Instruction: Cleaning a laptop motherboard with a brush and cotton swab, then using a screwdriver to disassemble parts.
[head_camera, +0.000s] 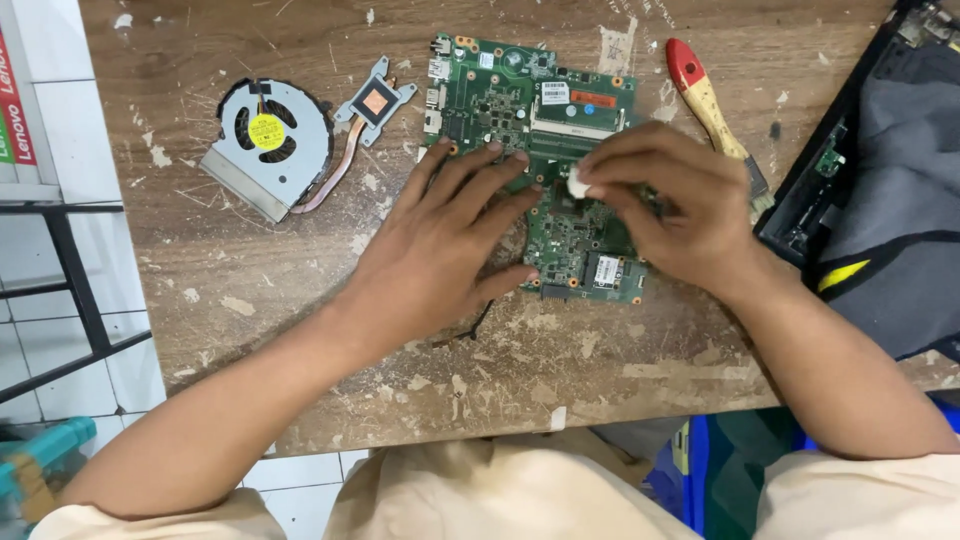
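The green circuit board (560, 150) lies flat, component side up, on the worn wooden table (300, 330), slightly right of the table's centre. Its long axis runs from the far-left corner toward the near-right corner, tilted a little clockwise against the table edge. The edge carrying the metal connector ports faces left, toward the cooling parts; the near-right end points toward the person.

The left hand (445, 250) rests palm down on the left half of the board, fingers spread and extended. It presses flat and closes on nothing.

The right hand (670, 205) sits over the middle of the board. Thumb and fingertips are pinched together on a small white eraser-like piece (578, 182), which is held against the board surface just beside the left fingertips.

To the left of the board, well apart from it, lies a round laptop fan (265, 145) with a yellow hub label. A copper heat pipe joins it to a square heatsink plate (376, 100), which lies just beside the board's far-left corner.

To the right of the board, a brush (712, 110) with a red-tipped wooden handle lies diagonally, bristles toward the near right. Beyond it, at the table's right edge, sits an opened laptop chassis (815, 185) with a grey cloth (905, 150) over it.
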